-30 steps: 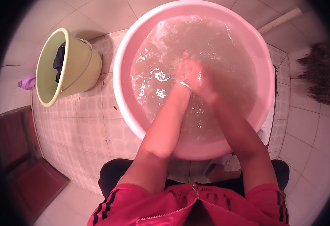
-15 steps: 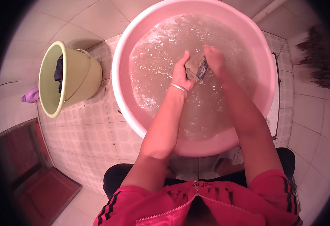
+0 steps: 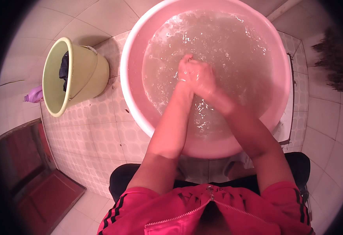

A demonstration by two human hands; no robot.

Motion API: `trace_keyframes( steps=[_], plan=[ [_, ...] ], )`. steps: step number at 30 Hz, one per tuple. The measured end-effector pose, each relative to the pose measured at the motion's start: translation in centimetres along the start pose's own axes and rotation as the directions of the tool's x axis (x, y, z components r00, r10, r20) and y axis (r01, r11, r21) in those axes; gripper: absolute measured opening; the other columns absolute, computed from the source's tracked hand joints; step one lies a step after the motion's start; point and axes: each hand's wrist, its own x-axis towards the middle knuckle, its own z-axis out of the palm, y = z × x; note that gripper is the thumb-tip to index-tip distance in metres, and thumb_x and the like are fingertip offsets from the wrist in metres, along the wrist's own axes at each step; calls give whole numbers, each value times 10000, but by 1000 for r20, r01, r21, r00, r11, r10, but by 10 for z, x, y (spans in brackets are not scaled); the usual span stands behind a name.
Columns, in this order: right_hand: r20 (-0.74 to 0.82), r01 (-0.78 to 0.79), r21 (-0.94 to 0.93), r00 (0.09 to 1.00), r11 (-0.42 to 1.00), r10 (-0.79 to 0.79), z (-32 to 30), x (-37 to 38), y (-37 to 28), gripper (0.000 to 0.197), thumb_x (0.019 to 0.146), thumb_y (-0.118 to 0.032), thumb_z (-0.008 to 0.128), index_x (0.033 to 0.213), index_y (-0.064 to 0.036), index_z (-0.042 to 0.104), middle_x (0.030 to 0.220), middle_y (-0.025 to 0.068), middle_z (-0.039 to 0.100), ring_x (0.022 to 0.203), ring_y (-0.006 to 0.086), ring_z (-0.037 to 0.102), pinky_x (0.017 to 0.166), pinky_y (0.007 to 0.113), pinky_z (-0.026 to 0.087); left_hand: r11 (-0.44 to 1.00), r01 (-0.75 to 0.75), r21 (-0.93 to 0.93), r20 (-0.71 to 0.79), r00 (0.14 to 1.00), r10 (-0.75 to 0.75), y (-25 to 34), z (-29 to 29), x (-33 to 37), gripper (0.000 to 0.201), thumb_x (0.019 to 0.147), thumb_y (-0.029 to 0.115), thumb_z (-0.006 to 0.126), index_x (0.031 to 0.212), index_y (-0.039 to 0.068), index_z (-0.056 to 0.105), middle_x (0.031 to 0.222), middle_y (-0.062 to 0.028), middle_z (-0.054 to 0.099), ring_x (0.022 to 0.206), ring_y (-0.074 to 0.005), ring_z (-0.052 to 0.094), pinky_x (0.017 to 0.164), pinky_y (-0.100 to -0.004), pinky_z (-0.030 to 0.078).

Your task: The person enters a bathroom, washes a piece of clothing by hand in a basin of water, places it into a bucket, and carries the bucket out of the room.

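A big round pink basin (image 3: pixel 127 74) holds cloudy, bubbly water (image 3: pixel 234 74). My two hands are pressed together at the water's surface, a little left of the basin's middle. My right hand (image 3: pixel 202 79) is wet and closed over the fingers of my left hand (image 3: pixel 184 73), which is curled beneath it and partly covered. The small cloth seen between them a moment ago is now hidden by my hands and the water.
At the left stands a yellow-green bucket (image 3: pixel 87 74) with dark cloth (image 3: pixel 64 70) inside. Behind it is a purple bottle (image 3: pixel 34 95). A dark red door (image 3: pixel 52 199) is at the lower left, and dark bristles (image 3: pixel 334 58) hang at the right.
My hands, apart with a brownish-grey patterned cloth stretched between them, have come together. My right hand moved left and down onto my left hand, and the cloth went out of sight.
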Motion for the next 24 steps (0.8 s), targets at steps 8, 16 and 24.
trace_keyframes(
  steps=[8,16,24],
  plan=[
    [-30,-436,-82,900,896,435,-41,20,83,279,887,-288,507,847,-42,632,816,185,623,746,374,585,690,406,475,992,117,-37,-424,898,-122,-33,68,6,248,863,297,461,826,79,574,826,-76,629,790,-253,606,751,-391,494],
    [68,-387,-101,917,917,394,-42,13,57,299,875,-305,527,816,-28,624,808,196,622,768,372,596,710,400,477,996,73,-61,-286,954,-87,-55,68,6,281,918,289,395,801,102,569,707,-72,597,729,-239,584,655,-368,476],
    [-50,-155,-42,987,987,152,-30,14,74,323,926,-285,450,805,-19,587,749,233,574,724,420,561,652,461,445,992,116,-42,-466,876,-122,-24,80,-5,206,899,271,494,771,112,523,706,-61,553,686,-236,576,628,-380,491]
  ],
)
